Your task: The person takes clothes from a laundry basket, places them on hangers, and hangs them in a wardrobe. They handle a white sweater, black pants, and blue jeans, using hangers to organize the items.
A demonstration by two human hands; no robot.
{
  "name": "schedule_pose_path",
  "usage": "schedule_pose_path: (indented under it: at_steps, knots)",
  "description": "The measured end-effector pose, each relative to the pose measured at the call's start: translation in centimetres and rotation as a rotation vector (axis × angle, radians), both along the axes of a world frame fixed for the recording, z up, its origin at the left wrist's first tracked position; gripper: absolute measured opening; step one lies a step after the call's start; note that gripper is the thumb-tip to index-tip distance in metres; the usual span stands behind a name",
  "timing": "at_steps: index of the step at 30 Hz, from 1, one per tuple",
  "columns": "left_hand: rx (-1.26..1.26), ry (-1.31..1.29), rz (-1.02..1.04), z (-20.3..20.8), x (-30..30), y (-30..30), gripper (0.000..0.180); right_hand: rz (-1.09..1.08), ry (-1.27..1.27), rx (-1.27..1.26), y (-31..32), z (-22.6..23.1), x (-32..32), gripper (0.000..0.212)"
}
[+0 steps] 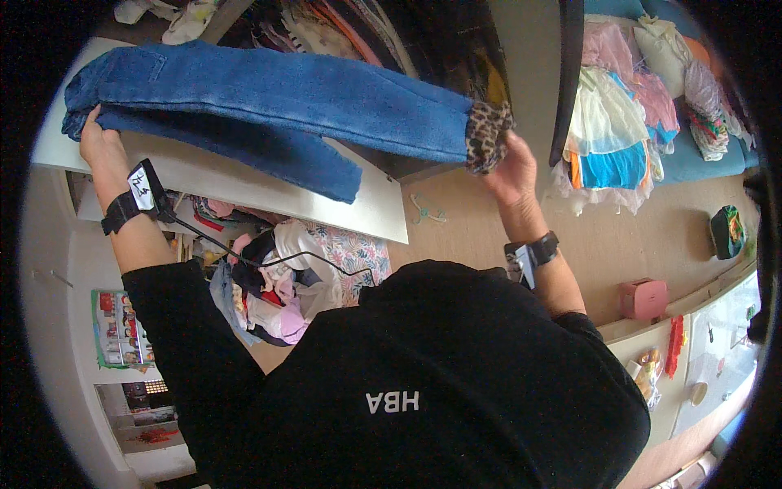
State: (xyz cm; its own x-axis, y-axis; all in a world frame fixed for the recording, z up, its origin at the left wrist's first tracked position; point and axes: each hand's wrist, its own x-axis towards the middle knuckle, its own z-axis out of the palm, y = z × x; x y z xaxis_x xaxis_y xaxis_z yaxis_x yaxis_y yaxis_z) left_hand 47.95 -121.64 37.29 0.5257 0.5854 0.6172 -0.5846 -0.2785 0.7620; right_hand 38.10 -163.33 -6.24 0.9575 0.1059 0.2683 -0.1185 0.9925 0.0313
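A pair of blue jeans (309, 98) is stretched sideways between my two hands, in front of an open wardrobe. My left hand (102, 147) grips it at the waist end, fingers closed on the denim. At the other end, my right hand (515, 175) pinches the leopard-print cuff (487, 137) of one leg. The second leg hangs lower and slants down to the right; its cuff shows no leopard print. Each wrist wears a dark strap with a small device, and a black cable runs from the left one.
Behind the jeans is a white board (383, 200), with hanging clothes (342, 33) beyond it. A heap of clothes (277, 285) lies below. A hanger (428, 210) and a pink box (643, 299) are on the floor. Dresses (607, 122) lie on a blue sofa (713, 167) at right.
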Motion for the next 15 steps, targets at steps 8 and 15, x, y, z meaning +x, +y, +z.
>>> schedule_pose_path:
  at_steps: [8,15]
  knots:
    - [-0.001,-0.016,0.039,0.1,0.5,-0.9,0.028,-0.269,0.322,-0.909,-0.9,-2.5,4.2,0.014]
    - [-0.012,-0.250,0.013,1.6,0.6,-6.1,0.030,-0.183,0.342,-0.906,3.7,-3.0,6.2,0.011]
